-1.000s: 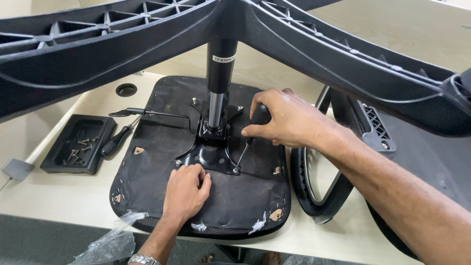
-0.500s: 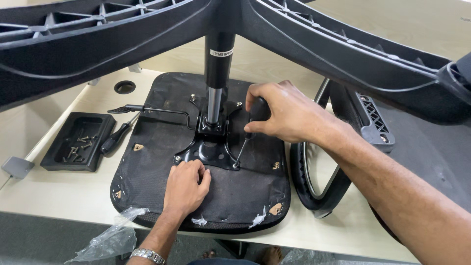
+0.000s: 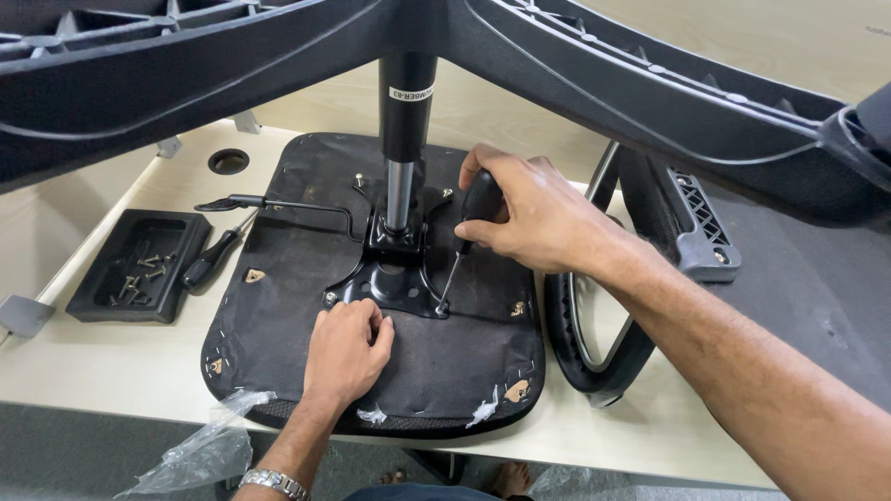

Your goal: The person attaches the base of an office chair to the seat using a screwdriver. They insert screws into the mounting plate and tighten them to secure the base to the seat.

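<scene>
An upturned black chair seat [image 3: 278, 278] lies on a light table [image 3: 102, 362]. A black metal mounting plate [image 3: 385, 278] is fixed at its middle, with the gas cylinder [image 3: 401, 167] rising to the star base [image 3: 594, 65] overhead. My right hand [image 3: 529, 218] grips a black-handled screwdriver [image 3: 469, 223], its tip on a screw at the plate's right corner. My left hand [image 3: 345, 353] presses flat on the seat fabric just below the plate, holding nothing.
A black tray [image 3: 139, 264] with several screws sits at the left, a second screwdriver [image 3: 218, 255] beside it. A lever rod [image 3: 278, 204] crosses the seat. Black armrest parts [image 3: 650, 269] lie to the right. Crumpled plastic wrap [image 3: 200, 450] hangs off the table's front edge.
My right hand has shifted slightly on the screwdriver handle and the shaft now shows clearly against the plate's corner. My left hand has stayed pressed on the seat.
</scene>
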